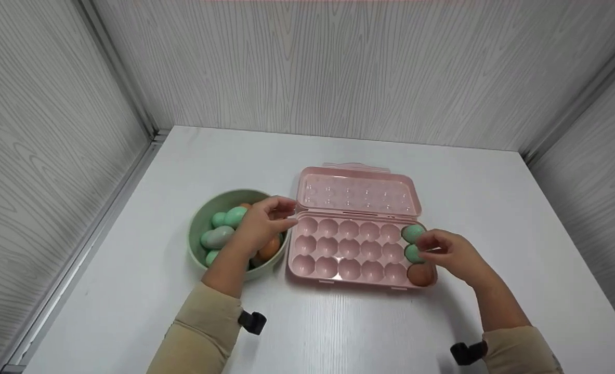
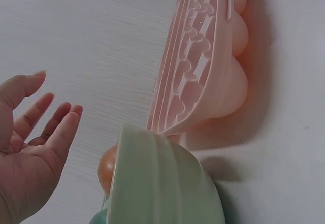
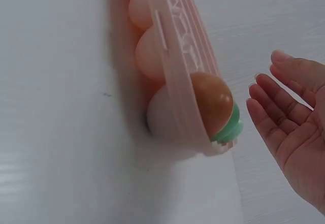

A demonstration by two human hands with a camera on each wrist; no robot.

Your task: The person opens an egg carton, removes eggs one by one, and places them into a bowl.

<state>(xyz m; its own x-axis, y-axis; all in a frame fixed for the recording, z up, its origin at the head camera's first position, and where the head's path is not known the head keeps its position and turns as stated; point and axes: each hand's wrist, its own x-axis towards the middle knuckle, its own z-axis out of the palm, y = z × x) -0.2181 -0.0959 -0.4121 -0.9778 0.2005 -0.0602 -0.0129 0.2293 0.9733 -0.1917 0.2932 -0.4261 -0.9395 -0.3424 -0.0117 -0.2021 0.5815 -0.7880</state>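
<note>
My left hand (image 1: 259,222) hovers over the right side of a pale green bowl (image 1: 195,228), its fingers relaxed and holding nothing. Green, whitish and brown eggs fill the bowl; a brown egg (image 2: 107,169) shows at its rim in the left wrist view. A pink egg carton (image 1: 359,283) lies opened beside the bowl. Its rightmost column holds two green eggs (image 1: 413,233) and a brown egg (image 1: 420,274) at the front. My right hand (image 1: 455,257) is just above that column, thumb and fingers apart and empty, as the right wrist view shows.
The carton's lid (image 1: 359,192) is folded back behind the base. Both stand on a white table (image 1: 338,332) with pale wood-grain panels (image 1: 328,67) at the back and sides. Small black wrist devices (image 1: 252,322) sit at both sleeves.
</note>
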